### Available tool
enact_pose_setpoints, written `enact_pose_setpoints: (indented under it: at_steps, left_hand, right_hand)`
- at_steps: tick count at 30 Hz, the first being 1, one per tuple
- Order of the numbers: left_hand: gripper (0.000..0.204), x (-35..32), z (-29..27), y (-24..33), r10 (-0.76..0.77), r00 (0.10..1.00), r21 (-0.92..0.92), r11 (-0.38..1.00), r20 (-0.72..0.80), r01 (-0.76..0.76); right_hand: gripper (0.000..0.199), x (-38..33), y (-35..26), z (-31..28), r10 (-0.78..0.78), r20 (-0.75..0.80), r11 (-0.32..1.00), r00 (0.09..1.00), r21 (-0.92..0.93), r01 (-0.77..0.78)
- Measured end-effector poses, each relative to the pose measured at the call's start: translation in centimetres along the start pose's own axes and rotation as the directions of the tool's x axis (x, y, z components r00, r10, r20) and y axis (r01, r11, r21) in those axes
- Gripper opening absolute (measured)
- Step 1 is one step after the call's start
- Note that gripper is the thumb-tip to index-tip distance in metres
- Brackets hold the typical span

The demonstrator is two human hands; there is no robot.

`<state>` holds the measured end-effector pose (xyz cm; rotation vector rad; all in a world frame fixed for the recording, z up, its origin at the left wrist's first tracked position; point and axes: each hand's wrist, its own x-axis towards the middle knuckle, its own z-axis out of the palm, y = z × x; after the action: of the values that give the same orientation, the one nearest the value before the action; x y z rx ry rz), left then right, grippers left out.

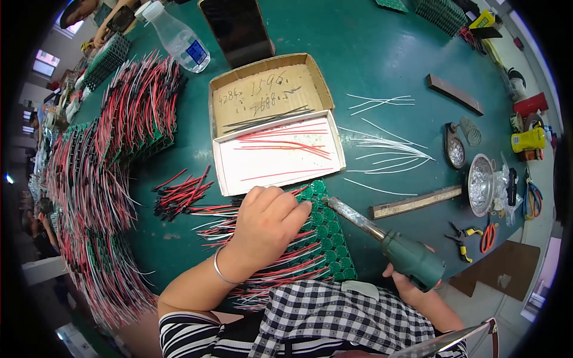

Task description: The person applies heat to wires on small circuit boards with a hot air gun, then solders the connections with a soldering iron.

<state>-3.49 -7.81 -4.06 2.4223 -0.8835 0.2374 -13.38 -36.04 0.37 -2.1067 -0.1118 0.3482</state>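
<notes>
My left hand (267, 222) rests on a green circuit panel (327, 237) of round boards, fingers curled and pressing on red and white wires (280, 269) that lie across it. A thin bracelet rings that wrist. My right hand (412, 285) grips the green handle of a soldering iron (382, 237); its metal tip points up-left and reaches the panel near my left fingertips.
Two shallow cardboard trays (271, 125) with red and black wires lie beyond the panel. Loose white wires (388, 149), a foil-lined dish (480, 184), metal bars, pliers (477, 234) sit to the right. Stacks of wired boards (113, 173) fill the left. A plastic bottle (178, 37) stands at the back.
</notes>
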Motion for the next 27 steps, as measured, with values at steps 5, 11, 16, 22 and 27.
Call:
enact_pose_setpoints:
  at_steps: [5,11,16,22,27]
  left_hand:
    - [0.018,-0.18,0.17,-0.15,-0.015,1.0,-0.015,1.0,-0.015,0.015]
    - [0.019,0.01,0.25,-0.09,-0.021,1.0,-0.046,0.999,-0.023,0.02]
    - [0.018,-0.11,0.24,-0.22,-0.02,1.0,-0.045,0.999,-0.017,0.019]
    - [0.017,0.11,0.2,-0.14,-0.02,1.0,-0.053,0.998,-0.008,0.02]
    - [0.016,0.06,0.22,-0.24,-0.023,1.0,-0.057,0.998,-0.008,0.022]
  right_hand:
    - [0.021,0.81,-0.14,0.41,-0.078,-0.002,0.993,0.997,-0.092,0.078]
    - [0.027,0.89,0.17,0.42,-0.088,0.022,0.996,0.996,-0.011,0.088]
    - [0.029,0.71,0.45,0.75,-0.097,0.007,0.995,0.995,0.017,0.097]
    - [0.02,0.61,-0.29,0.76,0.03,-0.011,0.999,0.999,0.015,-0.03]
    - [0.02,0.63,-0.31,0.66,0.01,0.002,0.999,1.0,-0.05,-0.01]
